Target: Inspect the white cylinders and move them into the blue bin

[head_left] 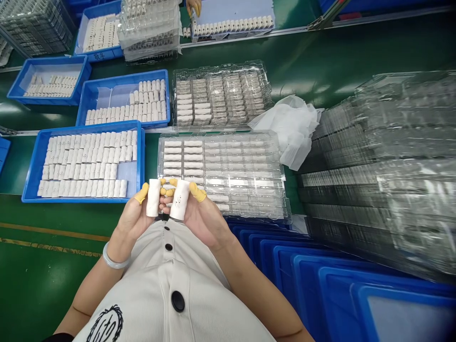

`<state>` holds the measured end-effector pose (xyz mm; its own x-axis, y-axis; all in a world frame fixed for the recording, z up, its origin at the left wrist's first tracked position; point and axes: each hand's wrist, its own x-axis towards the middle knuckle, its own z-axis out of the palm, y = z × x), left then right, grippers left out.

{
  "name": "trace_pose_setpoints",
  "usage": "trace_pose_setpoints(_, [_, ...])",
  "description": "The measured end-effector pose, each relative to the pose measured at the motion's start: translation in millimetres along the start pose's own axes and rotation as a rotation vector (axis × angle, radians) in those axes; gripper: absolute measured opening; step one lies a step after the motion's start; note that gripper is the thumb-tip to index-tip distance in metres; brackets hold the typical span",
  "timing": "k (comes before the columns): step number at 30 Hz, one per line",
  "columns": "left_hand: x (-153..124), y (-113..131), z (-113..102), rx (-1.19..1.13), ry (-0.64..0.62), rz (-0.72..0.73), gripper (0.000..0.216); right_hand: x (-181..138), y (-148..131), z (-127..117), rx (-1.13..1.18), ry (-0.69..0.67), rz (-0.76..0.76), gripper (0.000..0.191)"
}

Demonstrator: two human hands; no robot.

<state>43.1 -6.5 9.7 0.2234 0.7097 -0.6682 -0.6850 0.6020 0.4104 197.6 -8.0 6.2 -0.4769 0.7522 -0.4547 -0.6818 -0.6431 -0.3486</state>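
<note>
**A:** Fingers first! The left hand [137,216] was closed round a white piece [154,197], with the yellow-capped thumb [142,192] pinching it upright.

**B:** And the right hand [203,218] matched it, gripping a second white piece [179,199] between capped fingers. It leaned a little, small holes showing on its face.

**A:** The two sat just beside each other, and I couldn't tell whether they touched. Both were held in front of the chest, at the near edge of the clear tray [249,190].

**B:** That tray lay right beyond the knuckles, its left columns filled with white pieces.

**A:** On the left wrist was a pale bangle [114,259]. Out to the left stood a blue bin [32,166], packed with rows of the same pieces.

**B:** Further right lay a crumpled white bag [292,123], then a tall stack of clear trays [384,166]. Nested blue bins [338,280] sat at the lower right.
</note>
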Motion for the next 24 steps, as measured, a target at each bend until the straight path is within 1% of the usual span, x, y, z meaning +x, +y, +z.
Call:
trace_pose_setpoints(5, [-1.2,1.1,0.5,-0.014,0.02,0.005,0.036,-1.9,-2.9,4.2,0.009,0.001,0.034,0.046])
trace_pose_setpoints(9, [-2.0,0.7,2.4,-0.001,0.032,0.013,0.038,-1.3,-0.8,3.2,0.021,0.002,0.036,0.046])
trace_pose_setpoints(13, [-3.6,0.3,3.8,0.015,0.037,0.031,0.038,0.7,2.1,1.2,0.054,-0.002,0.022,0.04])
trace_pose_setpoints(18, [-3.9,-1.6,-0.4,0.053,0.01,0.071,0.03,0.7,3.1,2.0,0.054,-0.052,0.026,0.034])
trace_pose_setpoints(22, [-2.4,-1.6,-2.9,0.084,0.03,0.105,0.031,0.7,2.8,0.3,0.016,0.0,0.005,0.025])
trace_pose_setpoints(24, [-2.1,-1.5,-1.9,0.074,0.026,0.098,0.032,1.5,3.4,-2.4,-0.011,0.011,-0.02,0.021])
